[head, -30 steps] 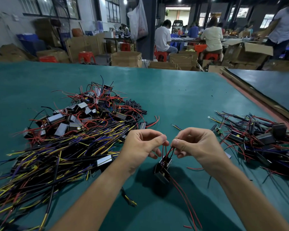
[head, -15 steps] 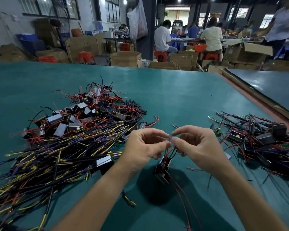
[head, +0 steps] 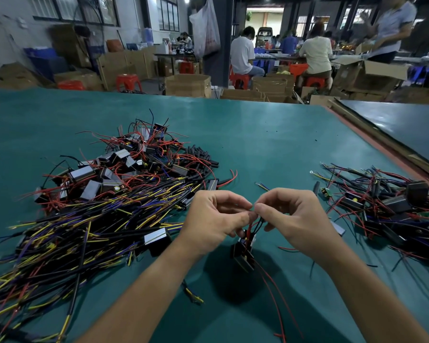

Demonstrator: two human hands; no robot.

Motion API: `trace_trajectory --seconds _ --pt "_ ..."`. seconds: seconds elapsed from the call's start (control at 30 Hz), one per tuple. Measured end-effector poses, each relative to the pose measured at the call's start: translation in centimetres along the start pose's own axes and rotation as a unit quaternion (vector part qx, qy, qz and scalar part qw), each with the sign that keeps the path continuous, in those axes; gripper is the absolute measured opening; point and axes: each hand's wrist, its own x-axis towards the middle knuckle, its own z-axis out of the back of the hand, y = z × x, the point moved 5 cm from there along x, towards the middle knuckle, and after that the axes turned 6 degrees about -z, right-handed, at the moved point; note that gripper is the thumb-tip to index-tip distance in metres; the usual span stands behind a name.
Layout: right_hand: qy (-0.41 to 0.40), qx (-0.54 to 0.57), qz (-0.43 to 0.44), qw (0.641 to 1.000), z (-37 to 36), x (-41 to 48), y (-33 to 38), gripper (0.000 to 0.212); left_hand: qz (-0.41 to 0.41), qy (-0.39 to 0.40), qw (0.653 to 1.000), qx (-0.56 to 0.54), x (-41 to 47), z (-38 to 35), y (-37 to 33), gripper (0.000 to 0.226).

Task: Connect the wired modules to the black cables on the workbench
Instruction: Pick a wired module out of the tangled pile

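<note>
A small black wired module (head: 243, 253) hangs just above the green workbench (head: 270, 149), below my two hands. My left hand (head: 214, 219) and my right hand (head: 292, 214) meet fingertip to fingertip, pinching the module's red and black wires (head: 255, 225) above it. Two long red wires (head: 275, 300) trail from the module toward me. A big heap of black cables with yellow and blue cores (head: 67, 233) lies on the left, mixed with more loose modules (head: 104, 174).
Short black sleeve pieces (head: 201, 157) lie behind the left heap. A second pile of wired modules (head: 386, 206) sits on the right. A dark bench (head: 406, 127) adjoins at far right. Seated people and cardboard boxes fill the background.
My hands have drawn closer together until the fingertips touch, and they have risen slightly. The module still hangs under them.
</note>
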Motion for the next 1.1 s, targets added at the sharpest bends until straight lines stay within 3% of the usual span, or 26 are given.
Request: trace_trajectory --seconds 0.27,0.5,0.8,1.1 --pt "-0.022 0.005 0.006 1.000 0.1 0.2 -0.3 0.017 -0.014 0.008 0.999 0.044 0.0 0.0 -0.3 0.005" --pt "-0.017 0.009 0.007 1.000 0.1 0.1 -0.1 0.017 -0.012 0.038 0.995 0.097 -0.1 -0.5 0.0 0.016" --pt "-0.017 0.048 0.006 0.999 0.3 0.1 0.0 0.017 -0.021 0.039 0.998 0.041 -0.2 -0.8 0.1 0.013" --pt "-0.023 0.010 0.007 1.000 0.3 0.1 0.0 0.019 -0.017 0.050 0.996 0.070 -0.3 -0.9 0.2 0.007"
